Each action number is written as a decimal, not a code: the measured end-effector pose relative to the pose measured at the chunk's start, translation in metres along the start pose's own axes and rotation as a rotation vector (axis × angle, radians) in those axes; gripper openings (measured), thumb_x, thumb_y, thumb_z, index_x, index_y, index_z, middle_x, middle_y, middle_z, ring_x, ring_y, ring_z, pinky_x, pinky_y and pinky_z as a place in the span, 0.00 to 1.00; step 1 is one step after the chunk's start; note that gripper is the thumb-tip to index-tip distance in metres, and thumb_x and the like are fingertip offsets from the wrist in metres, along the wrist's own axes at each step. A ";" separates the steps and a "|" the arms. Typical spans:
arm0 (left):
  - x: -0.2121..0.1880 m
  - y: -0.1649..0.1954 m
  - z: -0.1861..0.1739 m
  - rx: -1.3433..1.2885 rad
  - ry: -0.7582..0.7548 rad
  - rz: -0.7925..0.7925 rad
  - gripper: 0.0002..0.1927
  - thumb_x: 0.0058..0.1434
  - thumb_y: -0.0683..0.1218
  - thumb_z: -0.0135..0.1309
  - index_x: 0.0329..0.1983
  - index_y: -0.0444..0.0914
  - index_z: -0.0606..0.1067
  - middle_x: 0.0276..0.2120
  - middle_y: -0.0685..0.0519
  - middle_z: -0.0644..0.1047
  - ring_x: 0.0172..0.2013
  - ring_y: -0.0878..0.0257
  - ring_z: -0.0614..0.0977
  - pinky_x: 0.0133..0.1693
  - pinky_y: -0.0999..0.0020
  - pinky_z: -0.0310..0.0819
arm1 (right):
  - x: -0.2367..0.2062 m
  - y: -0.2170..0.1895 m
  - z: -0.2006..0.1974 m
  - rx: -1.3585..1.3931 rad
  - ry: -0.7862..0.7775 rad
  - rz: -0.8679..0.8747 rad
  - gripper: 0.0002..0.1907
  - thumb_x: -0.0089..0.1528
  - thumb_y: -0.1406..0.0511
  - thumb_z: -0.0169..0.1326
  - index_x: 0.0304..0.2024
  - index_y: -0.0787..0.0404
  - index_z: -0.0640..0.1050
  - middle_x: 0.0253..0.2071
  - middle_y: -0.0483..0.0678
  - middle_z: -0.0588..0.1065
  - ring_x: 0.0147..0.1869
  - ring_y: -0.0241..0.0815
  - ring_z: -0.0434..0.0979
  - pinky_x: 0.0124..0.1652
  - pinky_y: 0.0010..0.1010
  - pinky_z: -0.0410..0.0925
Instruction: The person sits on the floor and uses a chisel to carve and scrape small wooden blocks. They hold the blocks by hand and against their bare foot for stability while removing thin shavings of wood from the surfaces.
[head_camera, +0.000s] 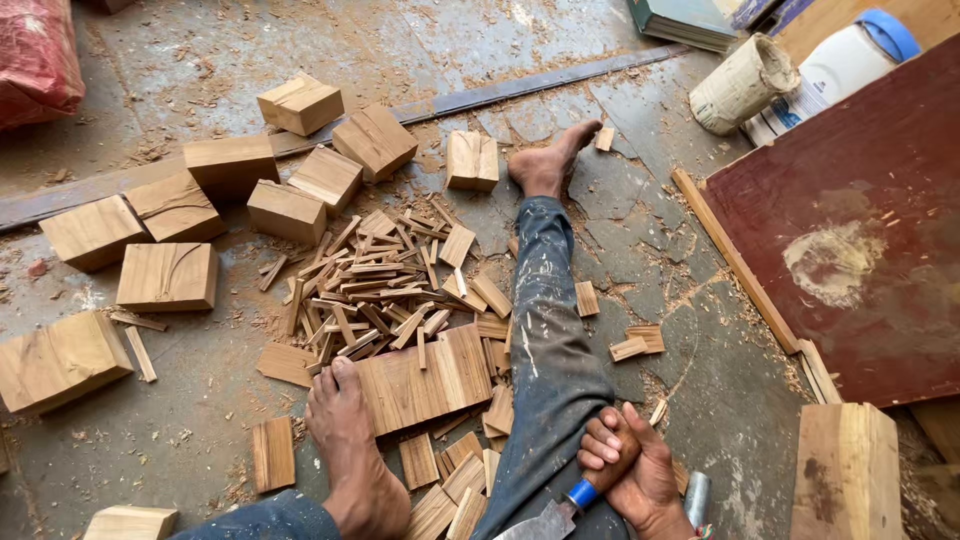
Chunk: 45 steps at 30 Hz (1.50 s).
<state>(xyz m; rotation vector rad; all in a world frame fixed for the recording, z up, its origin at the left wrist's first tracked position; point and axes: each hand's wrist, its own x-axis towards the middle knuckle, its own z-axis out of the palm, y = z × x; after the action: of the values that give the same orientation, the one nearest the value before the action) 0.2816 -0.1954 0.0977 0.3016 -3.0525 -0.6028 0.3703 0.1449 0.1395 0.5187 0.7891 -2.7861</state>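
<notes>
1. You're gripping the chisel (560, 512) by its wooden handle, right hand (630, 468) wrapped tight, at the floor's (180, 440) bottom edge.
2. Left hand isn't showing.
3. Wood slats (375, 290) are lying mid-floor, blocks (170, 275) toward the left edge.

Below the fingers (606, 452), the tool's handle band (581, 492) was blue. Left of them, the trouser leg (548, 330) was dark grey-blue with white paint flecks. Wood blocks (168, 276) were pale tan with streaked grain. The board (860, 220) was dark red with one pale patch.
</notes>
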 end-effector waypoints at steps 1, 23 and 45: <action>0.011 -0.005 -0.022 0.079 -0.220 -0.084 0.26 0.72 0.41 0.41 0.73 0.43 0.59 0.64 0.47 0.70 0.63 0.56 0.73 0.67 0.60 0.66 | 0.000 0.000 -0.001 -0.007 0.008 -0.001 0.15 0.66 0.55 0.55 0.36 0.59 0.69 0.26 0.42 0.63 0.28 0.33 0.64 0.33 0.28 0.64; 0.013 0.001 0.007 -0.185 -0.492 0.020 0.21 0.62 0.64 0.54 0.53 0.54 0.82 0.47 0.51 0.83 0.60 0.50 0.74 0.69 0.47 0.54 | -0.006 0.004 -0.014 -0.264 0.239 -0.224 0.28 0.59 0.52 0.59 0.54 0.61 0.71 0.40 0.52 0.75 0.41 0.43 0.76 0.41 0.36 0.71; -0.059 0.110 -0.040 -0.552 -0.873 0.347 0.21 0.55 0.60 0.65 0.30 0.38 0.78 0.25 0.43 0.80 0.30 0.50 0.82 0.37 0.52 0.74 | -0.002 -0.021 -0.133 -1.980 1.212 -0.462 0.27 0.52 0.55 0.71 0.50 0.59 0.82 0.39 0.58 0.77 0.43 0.54 0.76 0.43 0.41 0.70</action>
<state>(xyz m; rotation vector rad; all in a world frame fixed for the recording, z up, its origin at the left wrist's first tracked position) 0.3209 -0.0993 0.1782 -0.6568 -3.2819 -1.8795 0.4030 0.2341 0.0439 1.3238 3.1067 -0.2870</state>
